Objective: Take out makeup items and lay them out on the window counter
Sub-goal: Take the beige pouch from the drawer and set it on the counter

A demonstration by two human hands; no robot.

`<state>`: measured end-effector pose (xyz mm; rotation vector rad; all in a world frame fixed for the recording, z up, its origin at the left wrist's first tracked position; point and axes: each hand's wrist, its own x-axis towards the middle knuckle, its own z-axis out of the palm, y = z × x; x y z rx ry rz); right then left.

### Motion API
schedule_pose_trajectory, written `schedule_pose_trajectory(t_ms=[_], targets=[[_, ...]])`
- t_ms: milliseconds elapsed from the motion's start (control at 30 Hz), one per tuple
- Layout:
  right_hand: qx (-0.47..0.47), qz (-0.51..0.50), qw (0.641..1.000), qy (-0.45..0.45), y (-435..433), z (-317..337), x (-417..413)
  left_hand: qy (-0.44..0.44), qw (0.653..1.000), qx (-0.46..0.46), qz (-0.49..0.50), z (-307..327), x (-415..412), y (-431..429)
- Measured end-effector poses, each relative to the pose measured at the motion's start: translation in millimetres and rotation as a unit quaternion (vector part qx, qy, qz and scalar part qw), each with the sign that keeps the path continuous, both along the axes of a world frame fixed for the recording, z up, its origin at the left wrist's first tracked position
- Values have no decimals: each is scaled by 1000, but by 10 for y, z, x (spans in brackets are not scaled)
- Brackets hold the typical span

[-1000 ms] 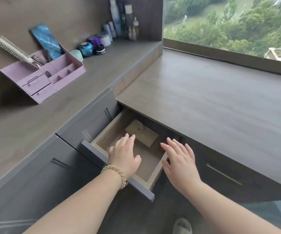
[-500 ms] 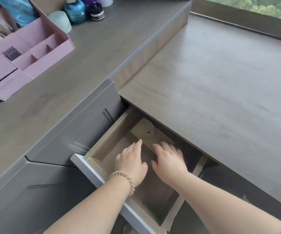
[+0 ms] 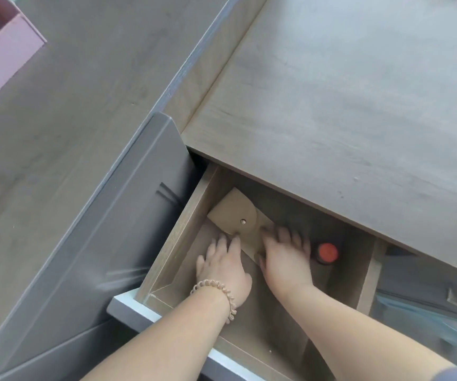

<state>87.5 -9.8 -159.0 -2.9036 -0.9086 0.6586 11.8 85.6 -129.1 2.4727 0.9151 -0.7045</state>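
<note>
The flat tan snap-button pouch lies deep in the open wooden drawer and looks light and soft, so, with your left grip straight-fingered at its edge and your right grip spread on top, its thumb pinch not clear to me, lift it by both sides.

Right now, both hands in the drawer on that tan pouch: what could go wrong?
1. The red-capped item sits close beside the right hand; pulling the tan pouch out could knock it over or push it further under the window counter.
2. That counter overhangs the back of the drawer; lifting straight up may catch the pouch or knuckles on its edge.
3. The left hand only touches the pouch edge with its fingers, so the pouch could slip on lifting.
</note>
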Motion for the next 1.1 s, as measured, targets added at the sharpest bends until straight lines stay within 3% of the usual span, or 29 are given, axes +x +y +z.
schedule_pose_trajectory(t_ms=[167,267,400,600,733,867,1000,1100], targets=[[6,-68,998,2,133,126,-172,-19,997,-51,50,7,-41,21],[19,-78,997,-13,146,264,-247,-20,998,-42,30,62,-83,47],[152,-121,981,26,33,487,-377,-60,994,-75,52,255,-118,63],[312,-171,934,-25,-403,1272,-397,-324,914,-190,153,813,-120,-185],[363,-214,907,8,-864,1767,-417,-329,869,-256,266,1223,-14,-637],[456,-289,841,22,-1515,2129,-430,-249,805,-374,388,1537,186,-1258],[531,-384,755,-30,-2470,2330,-372,-249,791,-475,295,1947,382,-2195],[528,-420,733,-87,-3367,2454,-323,-261,804,-494,205,2248,579,-3047]])
